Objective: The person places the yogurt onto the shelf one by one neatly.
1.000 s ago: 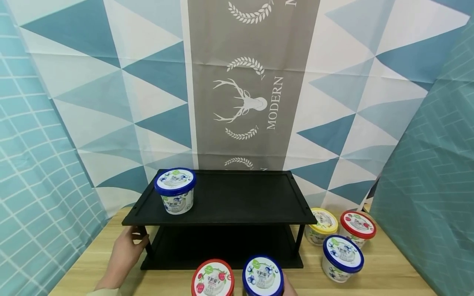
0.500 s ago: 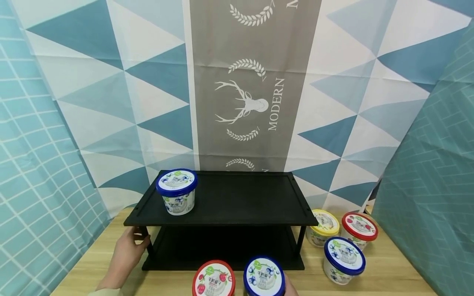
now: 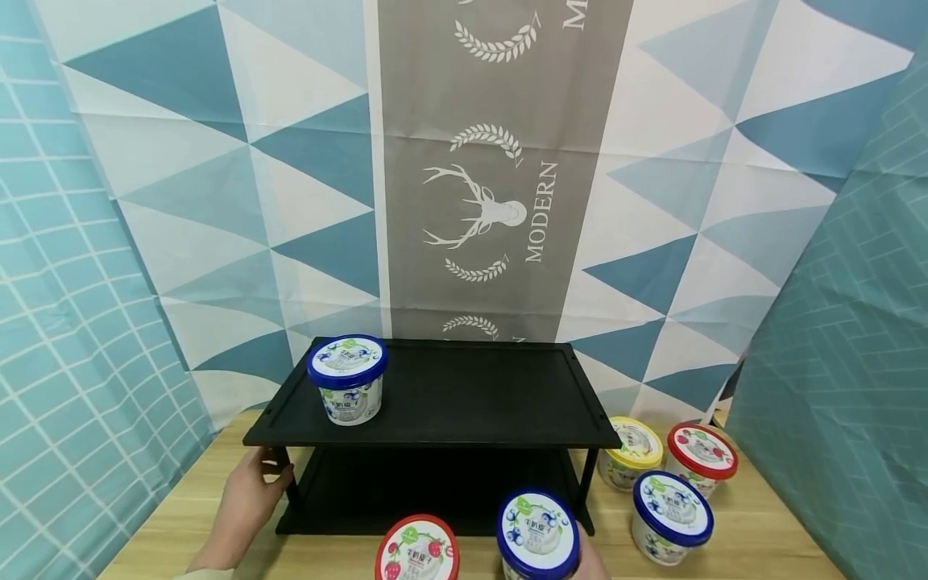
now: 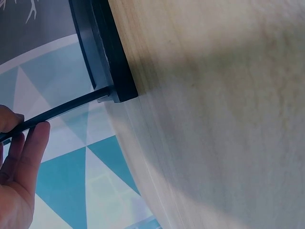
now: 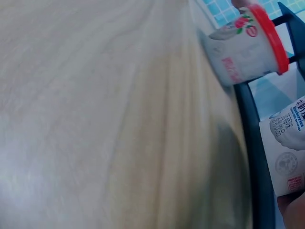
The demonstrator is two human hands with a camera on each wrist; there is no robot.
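Observation:
My left hand (image 3: 250,491) pinches the front left post (image 4: 62,109) of a black two-tier shelf (image 3: 464,395), thumb on one side and fingers on the other. At the front, my right hand (image 3: 590,560) grips a paper tub with a blue lid and blueberry print (image 3: 538,532). Its side shows in the right wrist view, with the held tub (image 5: 286,148) raised off the table by the shelf's edge. Left of it stands a red-lidded strawberry tub (image 3: 417,552), on the table just before the shelf. Another blue-lidded tub (image 3: 348,379) sits on the top tier, at the left.
On the wooden table (image 3: 761,540), right of the shelf, stand a yellow-lidded tub (image 3: 631,451), a red-lidded tub (image 3: 702,459) and a blue-lidded tub (image 3: 672,515). Patterned cloth (image 3: 478,242) hangs close behind the shelf, with tiled-pattern cloth (image 3: 72,282) along the left side.
My right hand has carried the blue-lidded tub a little to the right and up, widening the gap to the red-lidded one. The left hand stays on the post.

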